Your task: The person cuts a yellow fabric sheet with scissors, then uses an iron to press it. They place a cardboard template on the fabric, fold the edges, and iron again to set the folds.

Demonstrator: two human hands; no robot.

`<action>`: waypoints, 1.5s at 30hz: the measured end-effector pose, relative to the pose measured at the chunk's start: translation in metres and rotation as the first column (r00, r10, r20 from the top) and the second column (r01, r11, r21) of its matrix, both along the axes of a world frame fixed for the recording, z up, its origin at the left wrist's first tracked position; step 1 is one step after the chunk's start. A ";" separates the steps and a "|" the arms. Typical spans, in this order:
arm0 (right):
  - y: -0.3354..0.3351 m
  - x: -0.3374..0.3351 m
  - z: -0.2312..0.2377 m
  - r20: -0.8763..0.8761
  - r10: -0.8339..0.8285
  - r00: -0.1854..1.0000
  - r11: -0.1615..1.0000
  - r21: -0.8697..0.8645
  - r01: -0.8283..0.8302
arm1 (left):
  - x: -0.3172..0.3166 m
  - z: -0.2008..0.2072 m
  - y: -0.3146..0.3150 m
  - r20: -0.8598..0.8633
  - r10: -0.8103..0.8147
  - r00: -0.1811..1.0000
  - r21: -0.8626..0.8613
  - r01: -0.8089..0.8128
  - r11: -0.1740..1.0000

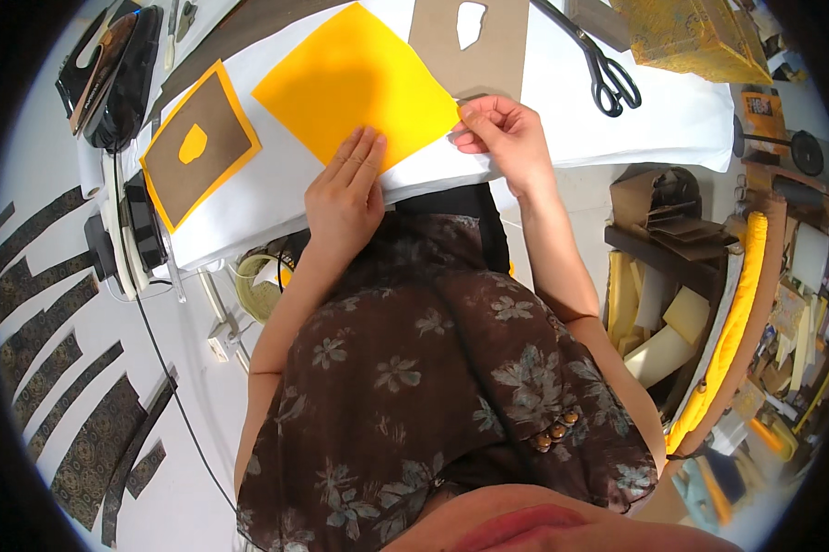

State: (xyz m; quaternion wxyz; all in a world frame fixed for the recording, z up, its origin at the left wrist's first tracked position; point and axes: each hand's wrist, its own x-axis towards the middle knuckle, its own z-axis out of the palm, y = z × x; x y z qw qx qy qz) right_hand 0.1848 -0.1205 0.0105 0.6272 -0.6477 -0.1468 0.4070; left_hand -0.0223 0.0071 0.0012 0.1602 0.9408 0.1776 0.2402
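Observation:
A plain bright yellow sheet lies at a slant on the white-covered table in front of me. My left hand rests flat on its near edge, fingers stretched out. At the sheet's right corner, my right hand pinches the edge between thumb and fingers. Left of the sheet is a grey-brown board with a yellow border and an irregular yellow patch in its middle. Beyond my right hand lies a second grey-brown board, with an irregular hole showing white.
Black-handled scissors lie at the table's right, near a yellow patterned box. A black appliance with a cord stands at the left. Dark patterned strips spread out at far left. A bin of offcuts stands at my right.

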 end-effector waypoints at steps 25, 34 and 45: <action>0.008 -0.016 0.011 -0.076 0.284 0.956 0.915 0.319 -0.246 | 0.029 0.018 -0.017 0.389 0.119 0.913 -0.660 0.187 0.727; 0.016 -0.022 0.008 0.066 0.306 0.950 0.884 0.351 -0.309 | 0.023 0.026 -0.019 0.243 0.308 0.920 -0.927 0.127 0.352; 0.013 -0.033 0.021 0.060 0.247 0.967 0.928 0.273 -0.254 | 0.028 0.019 -0.025 0.386 0.258 0.886 -0.772 0.157 0.616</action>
